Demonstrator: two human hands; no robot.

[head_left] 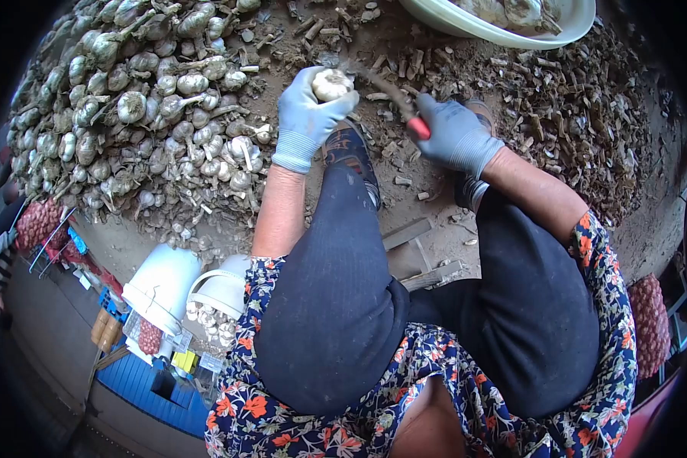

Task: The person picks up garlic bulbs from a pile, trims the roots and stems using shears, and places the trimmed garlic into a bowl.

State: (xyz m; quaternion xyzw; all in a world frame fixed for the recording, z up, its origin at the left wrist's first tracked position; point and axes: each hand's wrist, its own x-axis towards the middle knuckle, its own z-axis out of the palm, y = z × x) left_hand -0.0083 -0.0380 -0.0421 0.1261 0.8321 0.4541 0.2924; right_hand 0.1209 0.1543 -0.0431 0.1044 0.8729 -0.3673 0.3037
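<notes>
My left hand (305, 118), in a grey glove with a ribbed cuff, is closed around a whitish garlic bulb (332, 85). To its right, my gloved right hand (454, 133) grips a knife (393, 93) by its red handle. The narrow brownish blade slants up and left, its tip close to the bulb and smeared there by motion. Below the hands are my shoes (349, 149) and my knees in dark trousers. A large heap of untrimmed garlic (160, 107) with stalks lies to the left of my left hand.
Cut stalks (580, 122) cover the ground at right. A pale tub (504, 32) holding garlic stands at the top. At lower left are a white bucket (162, 286) and a tipped bucket (220, 286) with bulbs. A filled net sack (649, 328) stands at right.
</notes>
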